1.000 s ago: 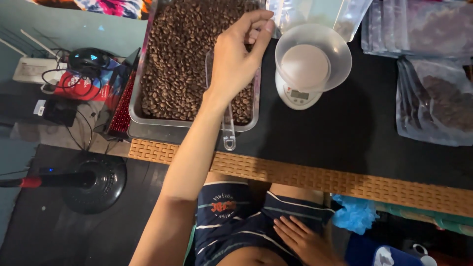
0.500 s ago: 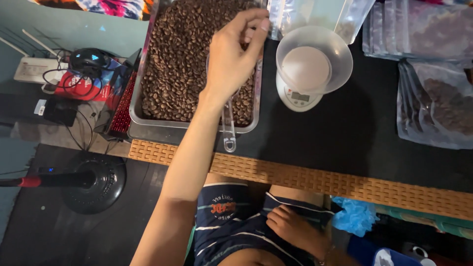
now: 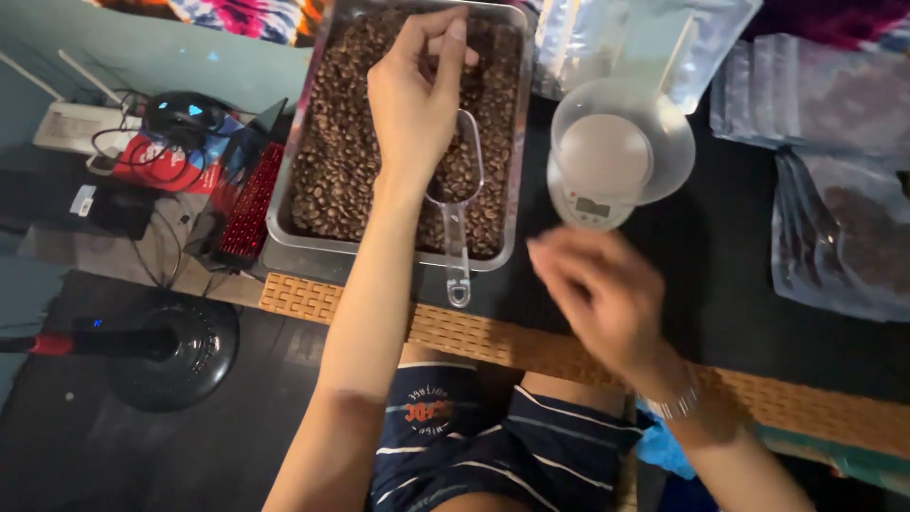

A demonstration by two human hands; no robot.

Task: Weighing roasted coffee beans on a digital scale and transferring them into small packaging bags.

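brown coffee beans (image 3: 351, 161), steel tray (image 3: 284, 223), clear scoop (image 3: 455, 199)

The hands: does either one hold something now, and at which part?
The left hand pinches something small over the tray of beans; what it is cannot be told. The right hand is blurred and holds nothing. The scoop lies unheld.

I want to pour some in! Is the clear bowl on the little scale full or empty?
Empty. The clear plastic bowl on the small white scale shows only the white platform through it, no beans.
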